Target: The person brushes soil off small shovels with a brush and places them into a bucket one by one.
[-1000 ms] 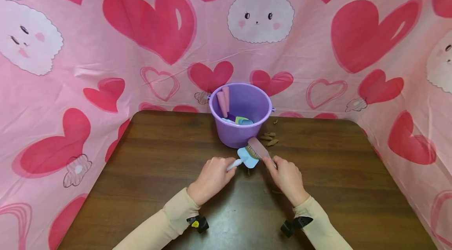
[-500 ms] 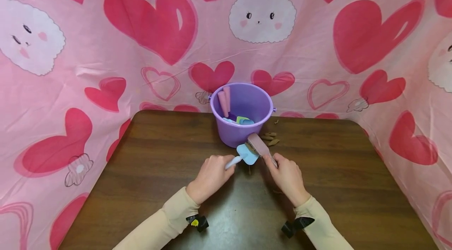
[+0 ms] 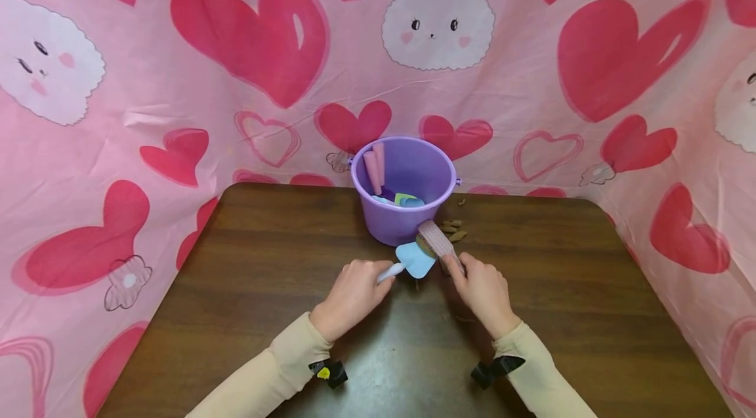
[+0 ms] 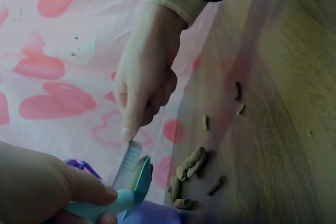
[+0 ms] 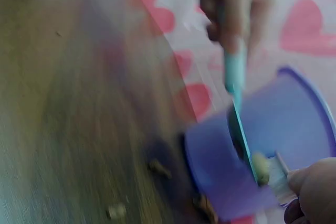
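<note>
My left hand (image 3: 354,296) grips the pale handle of a small light-blue toy shovel (image 3: 415,260), its blade held in front of the purple bucket (image 3: 388,224). In my right hand (image 3: 484,296) is a pinkish brush (image 3: 438,241), its handle pinched between thumb and fingers. The bristles face the blade and overlap its right edge in the head view. On the right wrist view, a small tan lump (image 5: 260,169) shows between the shovel and the brush. Several brown, curled pieces (image 4: 193,163) lie on the table beside the bucket.
Inside the bucket stand two pink handles (image 3: 373,170), with green and blue items (image 3: 407,201) at the bottom. More brown crumbs lie nearer the front of the wooden table (image 3: 283,273). A pink heart-patterned cloth (image 3: 354,77) surrounds the table's back and sides.
The brush has shifted slightly right across the shovel blade and turned, so more of its ribbed back shows. The shovel has moved only slightly; the bucket stands where it was.
</note>
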The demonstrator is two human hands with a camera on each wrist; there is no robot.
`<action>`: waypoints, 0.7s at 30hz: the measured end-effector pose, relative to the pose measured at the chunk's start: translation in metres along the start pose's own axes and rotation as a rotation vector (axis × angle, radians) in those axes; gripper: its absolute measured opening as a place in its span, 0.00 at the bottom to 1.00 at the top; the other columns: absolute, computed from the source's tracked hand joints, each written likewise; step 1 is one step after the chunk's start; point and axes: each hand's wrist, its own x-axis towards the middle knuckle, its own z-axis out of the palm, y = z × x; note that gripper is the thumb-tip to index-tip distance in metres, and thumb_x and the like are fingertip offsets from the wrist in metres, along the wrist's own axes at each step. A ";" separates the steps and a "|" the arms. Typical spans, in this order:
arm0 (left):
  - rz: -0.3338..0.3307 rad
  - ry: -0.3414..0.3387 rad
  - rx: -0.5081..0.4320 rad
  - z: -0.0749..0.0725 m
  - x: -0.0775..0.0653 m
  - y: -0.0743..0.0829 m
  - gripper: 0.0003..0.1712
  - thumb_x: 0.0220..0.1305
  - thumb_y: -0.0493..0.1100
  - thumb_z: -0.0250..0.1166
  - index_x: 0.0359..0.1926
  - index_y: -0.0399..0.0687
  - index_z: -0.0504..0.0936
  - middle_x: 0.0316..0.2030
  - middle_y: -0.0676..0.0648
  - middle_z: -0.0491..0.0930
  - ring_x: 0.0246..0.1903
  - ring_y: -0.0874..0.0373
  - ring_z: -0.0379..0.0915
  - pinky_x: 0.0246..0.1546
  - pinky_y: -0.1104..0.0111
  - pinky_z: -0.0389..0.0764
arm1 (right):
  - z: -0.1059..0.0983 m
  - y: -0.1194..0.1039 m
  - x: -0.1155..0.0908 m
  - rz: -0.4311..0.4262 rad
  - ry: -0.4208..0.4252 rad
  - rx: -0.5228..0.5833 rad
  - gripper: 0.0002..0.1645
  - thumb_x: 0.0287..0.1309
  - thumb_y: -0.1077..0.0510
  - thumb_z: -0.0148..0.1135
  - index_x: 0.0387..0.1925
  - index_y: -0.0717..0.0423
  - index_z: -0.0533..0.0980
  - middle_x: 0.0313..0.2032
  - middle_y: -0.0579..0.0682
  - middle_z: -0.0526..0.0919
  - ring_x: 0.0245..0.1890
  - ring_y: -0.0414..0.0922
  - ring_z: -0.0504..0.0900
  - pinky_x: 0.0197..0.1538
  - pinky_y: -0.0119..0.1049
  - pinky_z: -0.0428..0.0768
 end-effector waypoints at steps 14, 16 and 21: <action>-0.018 -0.039 -0.024 0.002 0.000 0.004 0.07 0.65 0.36 0.70 0.43 0.44 0.88 0.28 0.51 0.84 0.22 0.61 0.72 0.24 0.69 0.74 | -0.008 0.001 -0.007 0.014 0.012 0.092 0.22 0.71 0.47 0.64 0.23 0.50 0.71 0.15 0.42 0.63 0.17 0.42 0.65 0.23 0.38 0.62; -0.031 -0.041 -0.023 0.002 0.000 0.003 0.06 0.65 0.36 0.70 0.43 0.44 0.88 0.27 0.52 0.83 0.22 0.62 0.72 0.25 0.69 0.74 | -0.007 -0.001 -0.009 -0.045 -0.024 0.081 0.22 0.70 0.47 0.66 0.22 0.48 0.70 0.15 0.40 0.62 0.16 0.40 0.63 0.22 0.36 0.60; -0.027 -0.023 -0.024 0.001 0.002 0.005 0.06 0.65 0.37 0.70 0.43 0.44 0.88 0.26 0.53 0.81 0.22 0.62 0.71 0.24 0.69 0.74 | -0.006 -0.003 -0.012 -0.108 -0.055 0.012 0.24 0.68 0.46 0.68 0.21 0.47 0.67 0.14 0.38 0.59 0.16 0.39 0.62 0.21 0.35 0.58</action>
